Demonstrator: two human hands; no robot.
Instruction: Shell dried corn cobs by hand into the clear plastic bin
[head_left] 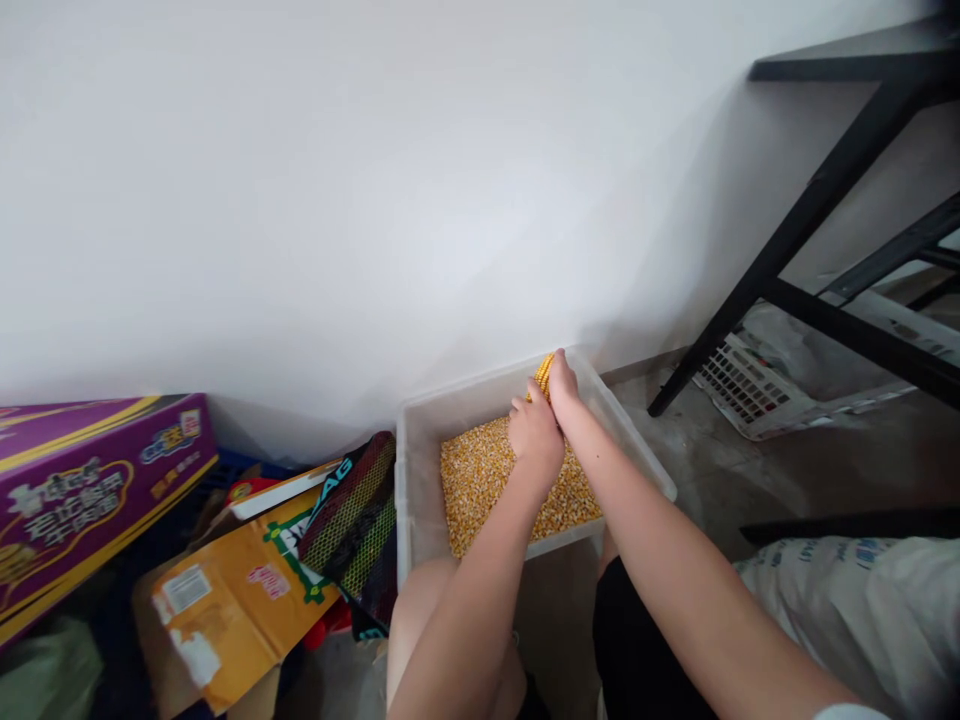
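A yellow corn cob (pixel 545 372) is gripped between my two hands, above the far part of a translucent plastic bin (pixel 421 500). My left hand (pixel 536 430) wraps round the cob's lower left side, thumb and fingers closed. On its right side, my right hand (pixel 562 385) is closed on the same cob, near its upper end. Most of the cob is hidden by the hands. Below them, loose corn kernels (pixel 480 480) cover the bottom of the bin.
Left of the bin lie a mesh bag (pixel 352 530), a flattened yellow carton (pixel 232 590) and a purple box (pixel 97 490). At right stand a black metal frame (pixel 825 180) and a white basket (pixel 750 385). A white sack (pixel 862 590) is at lower right. The wall (pixel 375 200) rises behind the bin.
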